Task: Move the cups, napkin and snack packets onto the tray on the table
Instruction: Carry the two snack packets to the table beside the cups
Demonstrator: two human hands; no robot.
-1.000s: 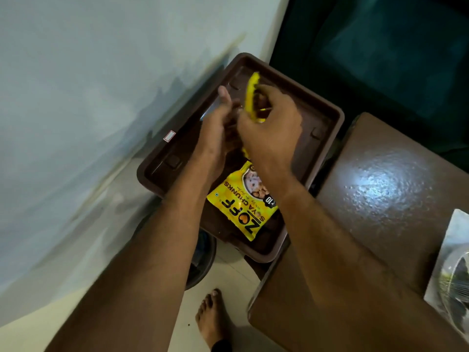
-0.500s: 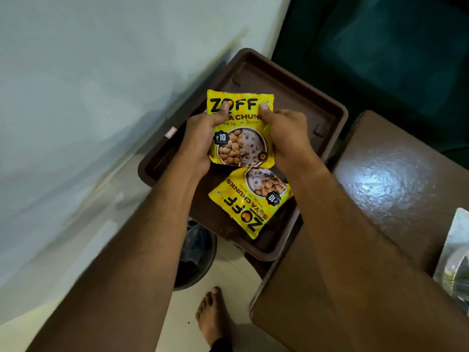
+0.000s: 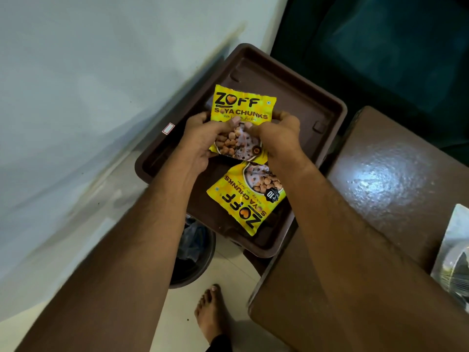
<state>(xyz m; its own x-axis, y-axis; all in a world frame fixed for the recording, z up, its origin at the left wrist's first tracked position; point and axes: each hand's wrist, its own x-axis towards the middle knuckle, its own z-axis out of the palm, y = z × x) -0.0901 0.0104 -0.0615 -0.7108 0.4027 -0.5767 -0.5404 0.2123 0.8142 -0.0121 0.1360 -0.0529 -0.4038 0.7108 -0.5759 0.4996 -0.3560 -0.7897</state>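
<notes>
Our hands cover the lower half of the upper packet (image 3: 244,105), so its bottom print is unreadable. A clear wrapped item (image 3: 454,260) to the right of our right arm is cut off by the frame edge; we can't tell what it is. A dark bin (image 3: 195,260) sits under our left forearm, a bare foot (image 3: 212,311) beside it. Left hand (image 3: 200,141) and right hand (image 3: 278,138) both pinch the upper packet by its sides, above the brown tray (image 3: 317,110). Second packet (image 3: 243,199) lies flat in the tray, between our wrists.
</notes>
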